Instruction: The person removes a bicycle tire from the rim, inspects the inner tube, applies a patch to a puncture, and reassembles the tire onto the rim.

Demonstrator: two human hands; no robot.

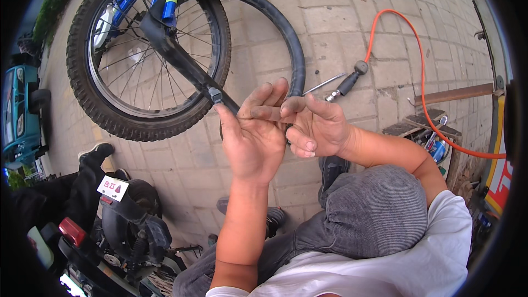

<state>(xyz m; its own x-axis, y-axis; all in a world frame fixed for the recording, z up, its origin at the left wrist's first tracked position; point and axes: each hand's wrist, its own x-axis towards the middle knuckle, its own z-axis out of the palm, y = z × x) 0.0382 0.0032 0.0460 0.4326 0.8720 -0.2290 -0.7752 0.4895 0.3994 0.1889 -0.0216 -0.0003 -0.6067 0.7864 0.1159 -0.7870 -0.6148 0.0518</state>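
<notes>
My left hand [256, 140] is raised palm up, with its fingers stretched out. Close against its fingers is my right hand [322, 126], palm showing, fingers loosely bent and apart; the fingers of the two hands overlap. Neither hand shows a clear grip on anything, and the fingertips look dirty. Behind them loops a black inner tube [295, 41], one side running down past my left thumb, where a small grey piece [214, 95] sits on it. The tube also passes by the blue fork [173, 0] of a bicycle, whose knobbly tyre [124, 124] is on its wheel.
On the paving beyond my right hand lie a metal rod-like tool [324, 82] and a black air chuck [346, 85] on an orange hose [421, 49]. A wooden box with tools [437, 143] stands at right. A parked motorbike [129, 220] and a person's shoe [96, 149] are at lower left.
</notes>
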